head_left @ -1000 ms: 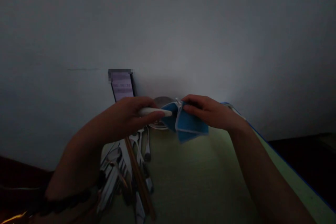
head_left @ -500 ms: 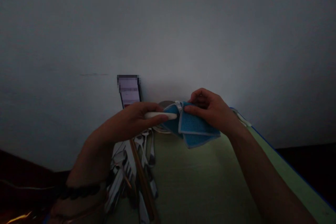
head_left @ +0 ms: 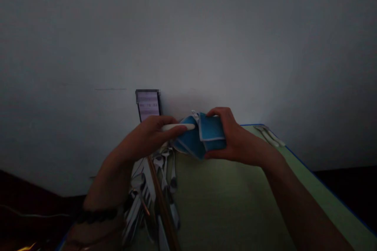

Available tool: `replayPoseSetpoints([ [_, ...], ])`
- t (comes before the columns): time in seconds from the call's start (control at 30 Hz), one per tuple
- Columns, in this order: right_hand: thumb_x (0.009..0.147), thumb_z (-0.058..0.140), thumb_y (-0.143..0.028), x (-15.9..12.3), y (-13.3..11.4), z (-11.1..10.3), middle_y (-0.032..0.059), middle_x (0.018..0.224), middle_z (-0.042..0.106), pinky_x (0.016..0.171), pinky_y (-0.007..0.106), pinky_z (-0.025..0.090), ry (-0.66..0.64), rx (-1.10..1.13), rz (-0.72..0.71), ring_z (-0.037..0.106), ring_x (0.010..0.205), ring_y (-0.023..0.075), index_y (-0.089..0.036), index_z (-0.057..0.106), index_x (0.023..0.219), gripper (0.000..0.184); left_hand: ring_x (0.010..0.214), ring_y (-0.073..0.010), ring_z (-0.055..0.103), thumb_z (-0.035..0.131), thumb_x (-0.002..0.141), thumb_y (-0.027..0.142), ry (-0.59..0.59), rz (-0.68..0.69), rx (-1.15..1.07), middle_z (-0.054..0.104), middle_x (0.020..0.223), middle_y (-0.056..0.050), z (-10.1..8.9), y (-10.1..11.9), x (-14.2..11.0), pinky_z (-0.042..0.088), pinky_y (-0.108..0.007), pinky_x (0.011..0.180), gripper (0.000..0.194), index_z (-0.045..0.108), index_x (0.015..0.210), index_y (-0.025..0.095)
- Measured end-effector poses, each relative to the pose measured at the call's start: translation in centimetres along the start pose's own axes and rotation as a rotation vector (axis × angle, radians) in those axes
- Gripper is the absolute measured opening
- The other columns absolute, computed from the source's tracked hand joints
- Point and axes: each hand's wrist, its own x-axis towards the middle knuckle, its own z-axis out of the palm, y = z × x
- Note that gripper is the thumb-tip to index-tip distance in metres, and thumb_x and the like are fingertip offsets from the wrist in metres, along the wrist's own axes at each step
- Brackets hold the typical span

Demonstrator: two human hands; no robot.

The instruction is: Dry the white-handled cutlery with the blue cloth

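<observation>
My left hand [head_left: 157, 133] is closed round a white handle [head_left: 178, 126], pinched between thumb and fingers. It looks like a piece of cutlery, but its other end is hidden, so I cannot tell which. My right hand [head_left: 231, 135] grips a folded blue cloth [head_left: 212, 127] with pale edging, thumb below and fingers on top. Part of the cloth hangs behind the tip of the white handle, close to my left fingers. Below my left hand, several metal spoons [head_left: 159, 160] and other cutlery lie in a pile with brown chopsticks [head_left: 161, 200].
A phone [head_left: 149, 104] leans upright against the grey wall [head_left: 188, 39]. Two white-handled utensils [head_left: 270, 136] rest at the far right of the green table [head_left: 224, 204], which has a blue edge. Something round is mostly hidden behind the cloth.
My right hand has shifted left and changed its grip, now wrapping the cloth from the side with the thumb underneath. The cloth is bunched more tightly. My left hand still holds the white handle.
</observation>
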Motion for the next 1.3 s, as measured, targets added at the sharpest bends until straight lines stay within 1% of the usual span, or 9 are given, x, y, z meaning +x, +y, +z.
replayPoseSetpoints([
  [0.13,0.058,0.077,-0.037,-0.3,0.5,-0.3,0.011,0.132,0.028,0.1,0.042,0.038,-0.099,-0.005,-0.033,0.038,0.121,0.0271,-0.024,0.023,0.13,0.09,0.065,-0.0144,0.058,0.048,0.084,0.051,-0.01,-0.019,0.011,0.063,0.069,0.0,0.0,-0.3,-0.1,0.041,-0.022,0.058,0.039,0.064,0.077,0.016],
  [0.27,0.078,0.055,-0.017,0.2,0.6,-0.7,0.0086,0.119,0.045,0.092,0.038,0.042,0.054,-0.039,-0.038,0.048,0.11,0.0217,-0.023,0.039,0.117,0.043,0.061,-0.0137,0.055,0.047,0.084,0.052,-0.024,-0.028,0.029,0.06,0.067,0.001,-0.1,-0.5,-0.3,0.039,-0.022,0.055,0.04,0.063,0.076,0.016],
  [0.4,0.085,0.045,-0.021,0.7,0.7,-1.0,0.0042,0.085,0.057,0.073,0.033,0.043,0.165,-0.11,0.03,0.055,0.08,0.0181,-0.02,0.049,0.085,0.004,0.063,-0.0145,0.056,0.046,0.084,0.052,-0.063,-0.021,0.038,0.061,0.069,0.0,-0.1,-0.7,-0.4,0.04,-0.022,0.056,0.039,0.063,0.077,0.017],
  [0.53,0.086,0.042,-0.023,0.6,1.1,-1.0,0.003,0.077,0.054,0.062,0.03,0.037,0.303,-0.148,0.135,0.05,0.067,0.016,-0.02,0.043,0.081,0.006,0.065,-0.0157,0.058,0.046,0.084,0.05,-0.156,-0.014,0.062,0.064,0.07,0.0,0.2,-1.2,-0.5,0.041,-0.022,0.056,0.038,0.066,0.082,0.018],
  [0.77,0.083,0.044,-0.023,0.6,1.6,-1.1,0.0006,0.069,0.048,0.055,0.028,0.031,0.415,-0.204,0.268,0.043,0.059,0.0143,-0.022,0.04,0.075,0.01,0.094,-0.0195,0.06,0.047,0.085,0.048,-0.201,0.029,0.06,0.065,0.106,-0.004,0.6,-1.6,-0.4,0.045,-0.027,0.079,0.037,0.063,0.103,0.021],
  [0.87,0.082,0.047,-0.023,0.7,1.1,-1.2,-0.0003,0.067,0.049,0.054,0.027,0.031,0.365,-0.173,0.226,0.044,0.057,0.0129,-0.021,0.044,0.075,0.007,0.068,-0.0159,0.062,0.042,0.086,0.05,-0.287,-0.059,0.033,0.067,0.078,-0.003,0.8,-1.6,-0.3,0.047,-0.023,0.058,0.039,0.063,0.091,0.017],
  [1.03,0.081,0.05,-0.025,0.4,-0.5,-1.1,-0.0035,0.063,0.053,0.051,0.023,0.031,0.057,-0.073,0.114,0.044,0.052,0.0093,-0.02,0.05,0.077,0.007,0.045,-0.0099,0.051,0.037,0.088,0.051,-0.309,-0.084,-0.074,0.055,0.056,0.002,1.2,-1.1,-0.1,0.039,-0.019,0.043,0.042,0.053,0.069,0.017],
  [1.2,0.083,0.052,-0.031,0.4,-1.5,-0.9,0.0039,0.093,0.063,0.073,0.028,0.041,-0.193,0.048,-0.054,0.056,0.082,0.0154,-0.019,0.057,0.091,0.015,0.047,-0.0087,0.044,0.042,0.087,0.046,-0.23,-0.055,-0.101,0.046,0.056,0.005,0.9,-0.6,0.0,0.033,-0.018,0.043,0.036,0.055,0.071,0.017],
  [1.3,0.087,0.047,-0.041,0.5,-1.6,-0.9,0.006,0.095,0.061,0.078,0.03,0.041,-0.191,0.068,-0.064,0.055,0.087,0.017,-0.018,0.059,0.089,0.026,0.057,-0.0101,0.049,0.046,0.086,0.043,-0.193,-0.01,-0.063,0.052,0.063,0.004,0.7,-0.3,-0.1,0.037,-0.018,0.05,0.031,0.061,0.078,0.018],
])
